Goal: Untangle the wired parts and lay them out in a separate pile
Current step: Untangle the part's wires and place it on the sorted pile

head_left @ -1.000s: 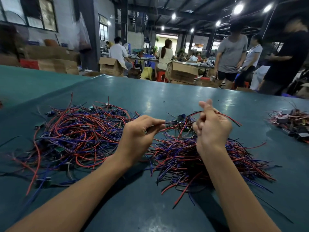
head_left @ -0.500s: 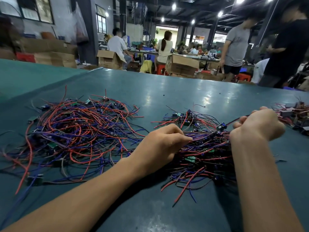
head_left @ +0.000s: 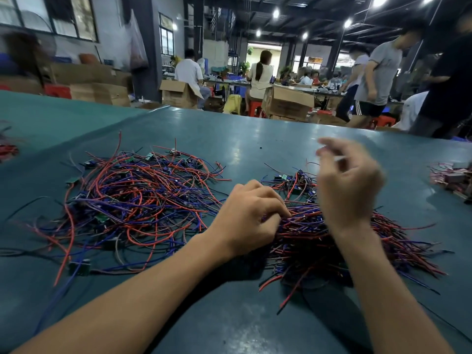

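The wired parts (head_left: 319,241), heaped on the worktop (head_left: 255,139) near centre, are judged light and limp: thin leads that snag together, with small boards that could be strained by a hard pull, so hold is best taken close to a board. The left hand (head_left: 250,221) is sunk into the heap, fingers (head_left: 273,203) curled and pinching leads. The right hand (head_left: 350,185) is held above, blurred; whether anything is pinched cannot be told. A looser left heap (head_left: 132,200) lies just beside, its strays liable to be caught; a third heap (head_left: 449,177) lies far right.
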The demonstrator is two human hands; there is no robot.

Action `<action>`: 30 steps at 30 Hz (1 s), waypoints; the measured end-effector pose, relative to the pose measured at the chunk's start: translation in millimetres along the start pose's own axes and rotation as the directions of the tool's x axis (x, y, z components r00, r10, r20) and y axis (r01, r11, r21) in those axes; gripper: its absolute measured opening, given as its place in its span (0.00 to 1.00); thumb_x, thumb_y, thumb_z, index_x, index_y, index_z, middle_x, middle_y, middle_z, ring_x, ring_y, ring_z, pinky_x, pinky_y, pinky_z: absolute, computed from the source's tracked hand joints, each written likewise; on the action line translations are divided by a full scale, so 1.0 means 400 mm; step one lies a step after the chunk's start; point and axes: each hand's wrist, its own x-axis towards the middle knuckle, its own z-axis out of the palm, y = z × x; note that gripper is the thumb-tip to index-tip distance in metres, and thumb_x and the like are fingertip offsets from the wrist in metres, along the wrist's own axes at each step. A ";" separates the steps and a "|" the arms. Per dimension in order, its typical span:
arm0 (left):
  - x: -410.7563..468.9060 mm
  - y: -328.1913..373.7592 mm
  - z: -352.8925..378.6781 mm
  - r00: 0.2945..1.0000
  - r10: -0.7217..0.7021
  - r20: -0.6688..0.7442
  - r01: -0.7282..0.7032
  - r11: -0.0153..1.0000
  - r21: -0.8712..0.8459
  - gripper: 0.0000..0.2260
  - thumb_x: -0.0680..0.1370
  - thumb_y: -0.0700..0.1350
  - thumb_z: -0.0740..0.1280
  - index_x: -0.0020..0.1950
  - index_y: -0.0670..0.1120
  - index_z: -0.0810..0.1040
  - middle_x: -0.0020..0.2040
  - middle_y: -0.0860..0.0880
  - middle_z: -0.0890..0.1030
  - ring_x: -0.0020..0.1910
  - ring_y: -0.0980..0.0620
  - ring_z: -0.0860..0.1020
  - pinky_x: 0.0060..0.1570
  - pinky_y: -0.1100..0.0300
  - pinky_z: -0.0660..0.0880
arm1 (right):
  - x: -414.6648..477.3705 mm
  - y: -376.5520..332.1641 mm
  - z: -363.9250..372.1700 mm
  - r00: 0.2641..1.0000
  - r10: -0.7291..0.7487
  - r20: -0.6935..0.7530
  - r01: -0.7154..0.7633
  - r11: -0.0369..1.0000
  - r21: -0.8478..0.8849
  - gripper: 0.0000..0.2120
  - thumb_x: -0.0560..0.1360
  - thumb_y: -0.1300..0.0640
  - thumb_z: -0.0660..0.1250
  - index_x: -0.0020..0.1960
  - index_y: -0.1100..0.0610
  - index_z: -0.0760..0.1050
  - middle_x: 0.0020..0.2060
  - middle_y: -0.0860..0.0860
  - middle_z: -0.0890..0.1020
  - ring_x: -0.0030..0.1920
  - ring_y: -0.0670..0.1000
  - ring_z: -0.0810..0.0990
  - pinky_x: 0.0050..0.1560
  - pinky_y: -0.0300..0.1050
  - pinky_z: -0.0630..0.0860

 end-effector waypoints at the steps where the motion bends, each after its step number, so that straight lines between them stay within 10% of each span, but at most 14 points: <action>1: 0.006 -0.005 -0.022 0.999 -0.017 -0.045 0.020 0.998 0.060 0.10 0.71 0.38 0.67 0.42 0.48 0.88 0.45 0.52 0.85 0.47 0.46 0.78 0.50 0.46 0.72 | -0.031 -0.014 0.019 0.988 -0.104 0.117 0.109 0.993 -0.041 0.10 0.76 0.59 0.66 0.53 0.53 0.84 0.44 0.51 0.86 0.34 0.50 0.80 0.38 0.44 0.79; 4: 0.037 -0.059 -0.120 0.975 -0.197 -0.102 0.217 0.944 0.248 0.12 0.69 0.39 0.62 0.40 0.46 0.86 0.42 0.46 0.83 0.45 0.42 0.78 0.50 0.46 0.74 | -0.108 -0.048 0.062 0.914 -0.231 0.334 0.242 0.970 0.007 0.11 0.72 0.62 0.66 0.50 0.58 0.85 0.44 0.53 0.87 0.38 0.55 0.84 0.41 0.49 0.80; 7: 0.061 -0.139 -0.227 0.838 -0.510 0.196 0.386 0.807 0.447 0.14 0.73 0.38 0.63 0.49 0.49 0.86 0.48 0.47 0.85 0.51 0.44 0.81 0.56 0.50 0.78 | -0.142 -0.053 0.079 0.850 -0.265 0.455 0.257 0.963 0.080 0.11 0.72 0.63 0.67 0.51 0.59 0.86 0.44 0.53 0.88 0.43 0.55 0.86 0.43 0.52 0.82; 10: 0.069 -0.188 -0.278 0.626 -0.645 0.438 0.330 0.728 0.601 0.11 0.75 0.40 0.69 0.51 0.52 0.87 0.50 0.52 0.87 0.50 0.51 0.82 0.54 0.57 0.79 | -0.155 -0.051 0.089 0.832 -0.279 0.480 0.270 0.959 0.090 0.11 0.72 0.63 0.68 0.51 0.59 0.86 0.43 0.53 0.88 0.41 0.55 0.87 0.41 0.51 0.82; 15: 0.086 -0.217 -0.294 0.567 -0.670 0.478 0.187 0.671 0.718 0.11 0.75 0.44 0.72 0.56 0.52 0.86 0.51 0.51 0.86 0.49 0.49 0.81 0.50 0.58 0.78 | -0.163 -0.052 0.084 0.846 -0.295 0.443 0.286 0.954 0.088 0.11 0.72 0.63 0.68 0.50 0.58 0.86 0.43 0.52 0.88 0.40 0.54 0.86 0.38 0.48 0.82; 30: 0.118 -0.208 -0.363 0.797 -0.421 0.433 0.069 0.776 0.627 0.08 0.72 0.43 0.74 0.49 0.52 0.88 0.46 0.50 0.86 0.46 0.48 0.83 0.45 0.60 0.77 | -0.173 -0.051 0.080 0.827 -0.309 0.469 0.285 0.950 0.124 0.10 0.72 0.63 0.69 0.51 0.57 0.86 0.43 0.52 0.88 0.40 0.55 0.86 0.38 0.50 0.82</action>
